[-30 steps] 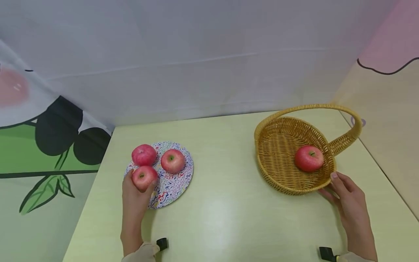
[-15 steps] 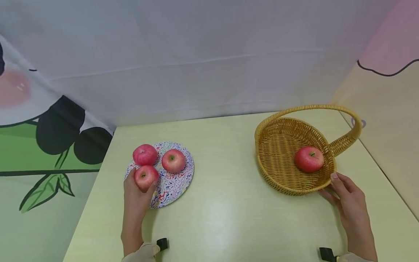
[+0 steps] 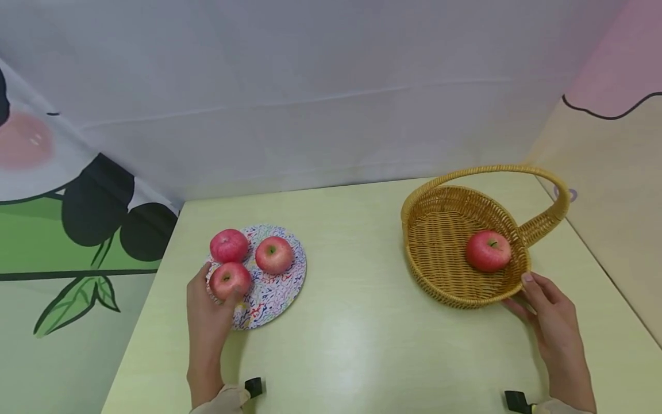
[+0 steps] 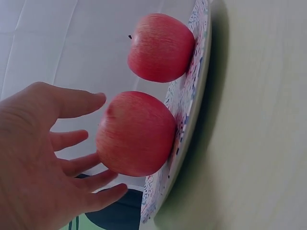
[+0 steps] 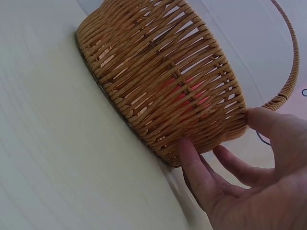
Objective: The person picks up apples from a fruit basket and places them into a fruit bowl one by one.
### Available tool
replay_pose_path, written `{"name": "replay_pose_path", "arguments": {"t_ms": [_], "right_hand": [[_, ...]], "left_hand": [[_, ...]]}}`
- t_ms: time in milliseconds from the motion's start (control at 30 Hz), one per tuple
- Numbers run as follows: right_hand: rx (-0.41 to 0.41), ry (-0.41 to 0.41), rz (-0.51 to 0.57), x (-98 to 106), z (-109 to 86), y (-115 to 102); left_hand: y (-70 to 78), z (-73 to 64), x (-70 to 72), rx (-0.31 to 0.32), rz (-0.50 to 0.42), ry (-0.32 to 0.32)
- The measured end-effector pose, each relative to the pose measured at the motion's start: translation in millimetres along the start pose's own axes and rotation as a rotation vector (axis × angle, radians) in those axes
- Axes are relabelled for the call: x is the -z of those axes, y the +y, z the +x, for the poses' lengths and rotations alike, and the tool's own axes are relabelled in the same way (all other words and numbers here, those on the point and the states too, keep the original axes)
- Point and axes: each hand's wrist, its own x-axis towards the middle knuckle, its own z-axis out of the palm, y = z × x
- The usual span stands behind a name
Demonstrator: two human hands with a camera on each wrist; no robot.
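Head view gives me the whole layout: the left hand (image 3: 208,307) curves about the near apple (image 3: 229,282), which sits on a speckled plate (image 3: 274,299) with a darker apple (image 3: 229,245) and a paler apple (image 3: 274,255); well apart, a fourth apple (image 3: 488,251) lies inside a wicker basket (image 3: 439,253). The left wrist view tells more about that hand: thumb and fingers are spread, the thumb beside the near apple, some fingers reaching past its far side. Whether a fingertip touches the skin, I cannot tell. The right wrist view shows the right hand (image 3: 555,316) pinching the basket's edge, thumb at the rim and a finger against the outer wall, and lets red fruit show through gaps in the weave.

Plate and basket stand on a pale table (image 3: 351,356) that carries a soft glare. Behind it rises a creased greyish cloth (image 3: 310,86), with a green-and-black print (image 3: 31,236) off to the left.
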Motion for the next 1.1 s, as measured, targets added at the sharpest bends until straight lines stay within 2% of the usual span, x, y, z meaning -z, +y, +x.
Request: {"name": "replay_pose_path", "arguments": {"t_ms": [133,367,467,633,900,1100], "right_hand": [[-0.003,0.004,-0.009,0,0.5,1],[-0.014,0.011,-0.022,0,-0.8,1],[-0.014,0.008,-0.025,0,-1.0,1],[-0.017,0.012,-0.029,1,-1.9,1],[-0.011,0.007,-0.028,0,-1.8,1],[-0.012,0.003,-0.051,0,-1.1,-1]], "left_hand": [[2.8,-0.8,0.1,-0.036,-0.008,0.077],[2.5,-0.2,-3.7,-0.197,-0.046,0.227],[2.6,0.8,-5.3,-0.242,-0.051,0.259],[8.3,1.2,-8.2,-0.290,-0.051,0.256],[18.6,5.2,-18.9,-0.398,-0.121,0.212],[29.2,12.0,-31.1,-0.529,-0.142,0.184]]}}
